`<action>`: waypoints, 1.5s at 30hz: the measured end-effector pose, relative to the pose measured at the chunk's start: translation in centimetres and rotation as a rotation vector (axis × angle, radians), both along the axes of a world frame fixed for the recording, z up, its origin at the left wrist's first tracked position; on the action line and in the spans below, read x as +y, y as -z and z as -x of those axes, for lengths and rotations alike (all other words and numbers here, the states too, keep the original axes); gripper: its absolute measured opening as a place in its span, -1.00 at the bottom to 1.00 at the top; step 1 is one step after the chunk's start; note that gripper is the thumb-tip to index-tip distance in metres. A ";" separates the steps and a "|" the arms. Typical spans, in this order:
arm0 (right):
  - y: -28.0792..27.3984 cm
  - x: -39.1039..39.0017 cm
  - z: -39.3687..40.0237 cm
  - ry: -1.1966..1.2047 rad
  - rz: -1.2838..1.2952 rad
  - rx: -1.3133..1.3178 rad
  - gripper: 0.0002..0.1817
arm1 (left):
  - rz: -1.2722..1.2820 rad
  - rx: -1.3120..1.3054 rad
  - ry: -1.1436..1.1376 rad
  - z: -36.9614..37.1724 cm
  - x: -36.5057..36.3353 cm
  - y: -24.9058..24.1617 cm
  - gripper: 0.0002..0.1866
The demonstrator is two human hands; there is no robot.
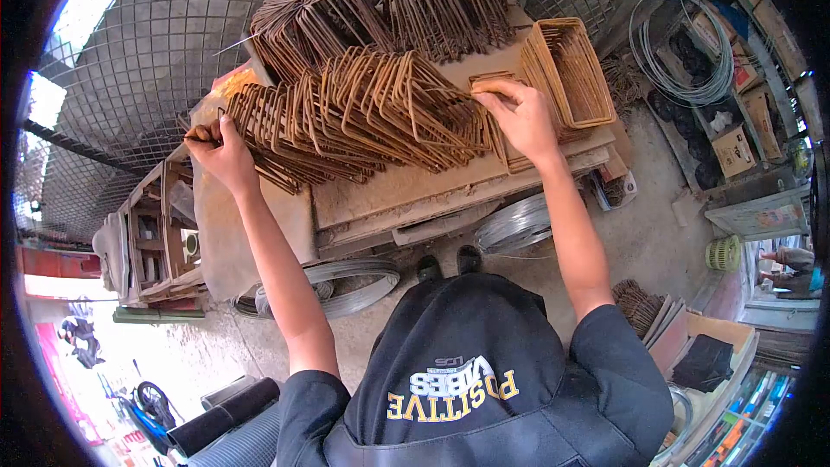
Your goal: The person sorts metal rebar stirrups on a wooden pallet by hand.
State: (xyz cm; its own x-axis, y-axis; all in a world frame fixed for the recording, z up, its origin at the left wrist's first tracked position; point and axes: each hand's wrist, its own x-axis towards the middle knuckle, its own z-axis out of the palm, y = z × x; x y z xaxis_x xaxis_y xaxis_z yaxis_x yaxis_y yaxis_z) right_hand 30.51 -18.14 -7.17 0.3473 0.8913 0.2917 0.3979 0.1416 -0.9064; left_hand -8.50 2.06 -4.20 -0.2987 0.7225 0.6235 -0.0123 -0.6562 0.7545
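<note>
a wooden table [372, 212] stands before the person, and along its top stretches a long row of rusty bent-rod frames [346, 112], tilted and fanned against one another from one hand to the other. behind the row stand two bundles of similar frames, the left bundle [324, 22] and the right bundle [445, 4]. a stack of rectangular frames [571, 69] leans near the table's right end, just beyond the right hand. a left wire coil [359, 281] and a right wire coil [516, 223] lie below the front edge.

the left hand [226, 156] is closed on the row's left end, thumb raised, fingers curled about the rods. the right hand [519, 117] pinches at the row's right end, thumb and fingers nearly together on a thin rod.

how many rods each hand holds cannot be told, since the fingers cover them. the lower parts of the row overlap too densely to separate, the table partly hides both coils, and the top of the right bundle is cut off by the upper edge of the view.
</note>
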 end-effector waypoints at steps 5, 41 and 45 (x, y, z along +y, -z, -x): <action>0.7 -1.0 0.6 0.063 -0.165 -0.061 -0.78 | -0.007 0.040 -0.036 0.2 0.2 0.2 -0.64; -0.8 -3.1 -2.2 0.016 -0.062 -0.167 -0.80 | -0.014 0.073 -0.069 0.3 0.5 0.5 -0.63; -0.6 -2.7 -1.6 0.075 -0.065 -0.166 -0.79 | 0.022 0.010 -0.025 0.0 0.2 0.1 -0.62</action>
State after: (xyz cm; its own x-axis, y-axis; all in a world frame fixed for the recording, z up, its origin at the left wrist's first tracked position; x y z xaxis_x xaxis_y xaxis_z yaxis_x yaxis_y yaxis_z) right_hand 32.11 -20.79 -6.54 0.3543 0.8423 0.4061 0.5526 0.1617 -0.8176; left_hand -8.46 2.30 -4.34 -0.3104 0.7285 0.6106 0.0118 -0.6394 0.7688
